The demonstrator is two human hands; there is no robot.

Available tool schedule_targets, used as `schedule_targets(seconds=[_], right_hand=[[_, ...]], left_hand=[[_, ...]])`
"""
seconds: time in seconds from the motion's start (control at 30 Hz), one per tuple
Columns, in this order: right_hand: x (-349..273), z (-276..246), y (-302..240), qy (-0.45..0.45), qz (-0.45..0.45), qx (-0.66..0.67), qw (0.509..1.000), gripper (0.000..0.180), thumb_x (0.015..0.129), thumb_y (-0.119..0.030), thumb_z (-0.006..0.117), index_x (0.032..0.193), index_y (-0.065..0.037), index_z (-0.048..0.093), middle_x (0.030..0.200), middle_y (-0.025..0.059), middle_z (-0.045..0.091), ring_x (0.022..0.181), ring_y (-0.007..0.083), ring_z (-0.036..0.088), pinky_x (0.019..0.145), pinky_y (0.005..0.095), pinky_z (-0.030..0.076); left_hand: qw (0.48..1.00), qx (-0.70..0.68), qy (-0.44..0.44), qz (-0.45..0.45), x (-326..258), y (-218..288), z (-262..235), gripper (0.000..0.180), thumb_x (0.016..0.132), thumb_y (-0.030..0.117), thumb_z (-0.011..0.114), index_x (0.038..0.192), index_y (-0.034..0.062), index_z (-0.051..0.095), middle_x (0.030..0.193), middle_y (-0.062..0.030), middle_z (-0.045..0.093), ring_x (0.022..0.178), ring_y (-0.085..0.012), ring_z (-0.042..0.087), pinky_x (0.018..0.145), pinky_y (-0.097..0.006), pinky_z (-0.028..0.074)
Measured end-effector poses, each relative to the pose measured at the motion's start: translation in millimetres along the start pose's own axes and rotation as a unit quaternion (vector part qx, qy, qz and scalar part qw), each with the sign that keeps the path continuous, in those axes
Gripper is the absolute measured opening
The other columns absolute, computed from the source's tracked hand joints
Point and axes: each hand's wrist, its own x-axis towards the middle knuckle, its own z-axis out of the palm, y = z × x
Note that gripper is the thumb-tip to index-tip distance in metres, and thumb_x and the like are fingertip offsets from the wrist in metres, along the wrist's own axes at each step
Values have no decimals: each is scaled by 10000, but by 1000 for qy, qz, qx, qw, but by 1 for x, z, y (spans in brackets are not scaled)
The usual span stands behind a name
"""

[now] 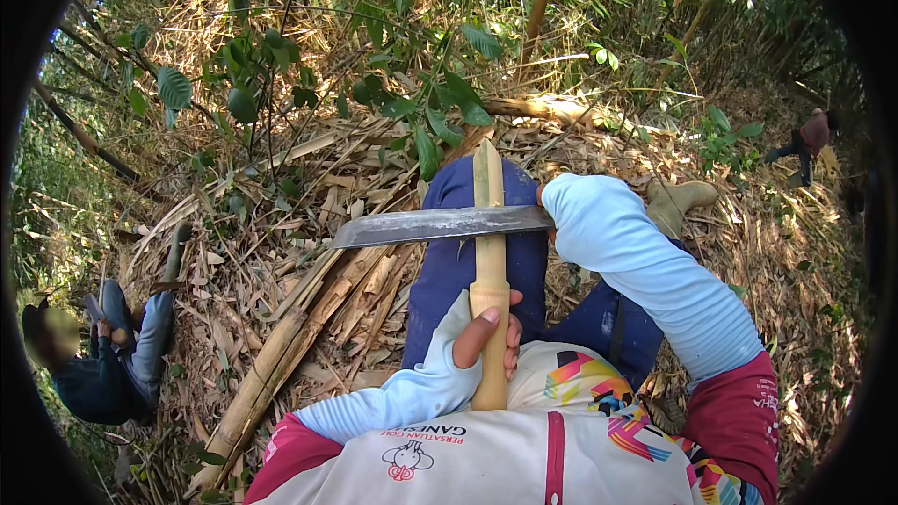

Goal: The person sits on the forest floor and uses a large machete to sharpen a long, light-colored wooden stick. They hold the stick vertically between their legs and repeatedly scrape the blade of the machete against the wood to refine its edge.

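My left hand (482,329) is wrapped around the thick lower part of a pale bamboo piece (490,266). The piece stands lengthwise in front of my body, its butt against my shirt. Above a step it narrows to a pointed top with a greenish strip. Across this narrow part lies the dark steel blade of a machete (421,225), its tip to the left. My right hand (546,210), mostly hidden by a light blue sleeve, is closed at the blade's right end; the handle does not show. Beneath both things is my knee in dark blue trousers (449,285).
Dry leaves and bamboo husks (253,281) cover the ground. A split bamboo pole (271,365) lies to my left. Leafy stems (421,112) rise in front, before a fallen log (543,108). One person (117,355) sits at far left; another (806,142) is at far right.
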Motion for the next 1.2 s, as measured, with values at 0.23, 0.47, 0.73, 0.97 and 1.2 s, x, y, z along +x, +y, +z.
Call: schedule_targets(seconds=[0.23, 0.47, 0.73, 0.97, 1.2], right_hand=[[-7, 7, 3, 84, -4, 6, 996, 257, 760, -193, 670, 978, -70, 612, 903, 152, 667, 865, 339, 652, 747, 400, 532], [6, -8, 13, 171, -2, 68, 983, 224, 739, -133, 658, 950, -72, 613, 903, 173, 656, 883, 374, 635, 740, 411, 521], [32, -14, 17, 159, 12, 67, 985, 290, 754, -141, 627, 1040, -99, 597, 1004, 162, 647, 946, 370, 621, 793, 413, 514], [41, 6, 48, 288, 37, 135, 947, 291, 777, -129, 628, 1068, -115, 614, 962, 192, 650, 900, 360, 635, 789, 412, 501], [6, 65, 33, 358, -39, 296, 885, 379, 734, -228, 731, 1075, -107, 619, 852, 134, 663, 774, 297, 641, 713, 379, 496]], left_hand=[[1000, -12, -1, -3, 1, -2, 0, 426, 946, 274, 472, 1274, 15, 387, 798, -73, 510, 627, -157, 514, 570, -303, 467], [1000, -2, 7, -2, -2, 0, 3, 424, 945, 274, 472, 1268, 13, 389, 791, -74, 511, 617, -159, 516, 567, -304, 468], [1000, 11, 9, -2, -1, 1, 2, 405, 941, 265, 465, 1256, 22, 389, 799, -92, 507, 620, -172, 508, 581, -332, 462], [1000, 13, -4, 5, 0, 2, 5, 402, 941, 265, 467, 1249, 17, 395, 791, -93, 515, 611, -171, 514, 569, -328, 467], [999, 47, 12, 5, 0, 0, -1, 471, 968, 390, 429, 1225, -3, 402, 789, -109, 540, 601, -179, 538, 564, -330, 497]])
